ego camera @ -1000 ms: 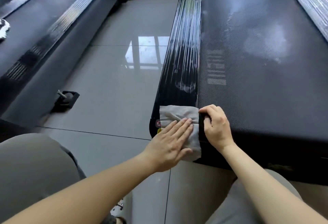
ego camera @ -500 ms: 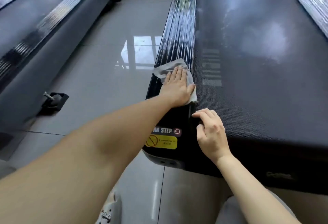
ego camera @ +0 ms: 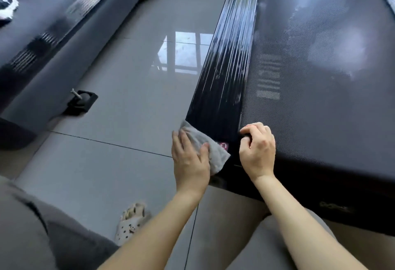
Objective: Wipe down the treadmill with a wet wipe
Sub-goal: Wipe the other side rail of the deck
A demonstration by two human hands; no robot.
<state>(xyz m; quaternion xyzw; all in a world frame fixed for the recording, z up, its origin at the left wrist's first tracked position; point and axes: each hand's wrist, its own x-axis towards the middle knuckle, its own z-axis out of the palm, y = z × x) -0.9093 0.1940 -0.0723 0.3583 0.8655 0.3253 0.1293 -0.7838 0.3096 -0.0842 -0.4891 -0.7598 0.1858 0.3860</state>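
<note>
A black treadmill [ego camera: 320, 90] fills the right half of the head view, with a glossy ribbed side rail [ego camera: 224, 77] along its left edge. A grey wet wipe [ego camera: 203, 141] lies over the near end of that rail, at its outer left edge. My left hand [ego camera: 189, 158] presses the wipe against the rail with straight fingers and the thumb on top. My right hand [ego camera: 257, 147] rests on the near left corner of the running belt, fingers curled, holding nothing I can see. A red label peeks out beside the wipe.
A second treadmill [ego camera: 53, 40] runs along the left, with a black foot bracket [ego camera: 82, 101] on the glossy grey floor tiles [ego camera: 132, 90] between the machines. My grey-clad knees and a spotted slipper [ego camera: 130, 220] are at the bottom.
My left hand has drawn the wipe back down the rail from mid-length to its near end, now at the outer edge. My right hand stayed at the belt corner.
</note>
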